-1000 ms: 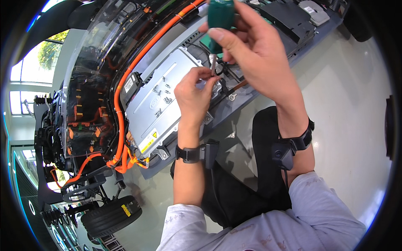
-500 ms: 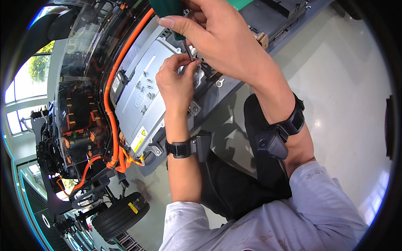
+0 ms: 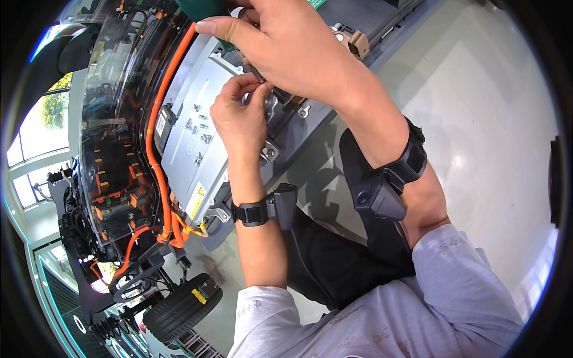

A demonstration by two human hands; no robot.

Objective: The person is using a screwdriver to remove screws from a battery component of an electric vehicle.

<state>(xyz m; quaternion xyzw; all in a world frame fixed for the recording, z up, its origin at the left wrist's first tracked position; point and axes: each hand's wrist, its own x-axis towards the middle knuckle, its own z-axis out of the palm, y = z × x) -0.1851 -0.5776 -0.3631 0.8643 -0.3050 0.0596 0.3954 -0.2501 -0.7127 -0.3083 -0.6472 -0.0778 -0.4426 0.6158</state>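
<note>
My right hand [image 3: 298,53] is wrapped round the dark green handle [image 3: 203,9] of a screwdriver, at the top of the picture. Its thin shaft [image 3: 255,73] points down to the fingertips of my left hand [image 3: 239,110], which are pinched together around its lower end; what they hold there is hidden. Beneath the left hand lies a silver metal housing [image 3: 182,164] with several small loose bolts [image 3: 205,138] scattered on its lid and a yellow warning label [image 3: 197,205] near its lower edge.
An orange cable [image 3: 153,131] curves along a transparent cover [image 3: 107,173] over black and orange parts at left. A tyre [image 3: 179,304] sits at lower left. The grey platform's edge [image 3: 376,56] runs diagonally toward the upper right, with a beige component [image 3: 357,43] near it.
The view has shifted, and both hands with the screwdriver appear farther left and higher in it. The screwdriver tilts more from vertical; my left fingers stay pinched at its lower end.
</note>
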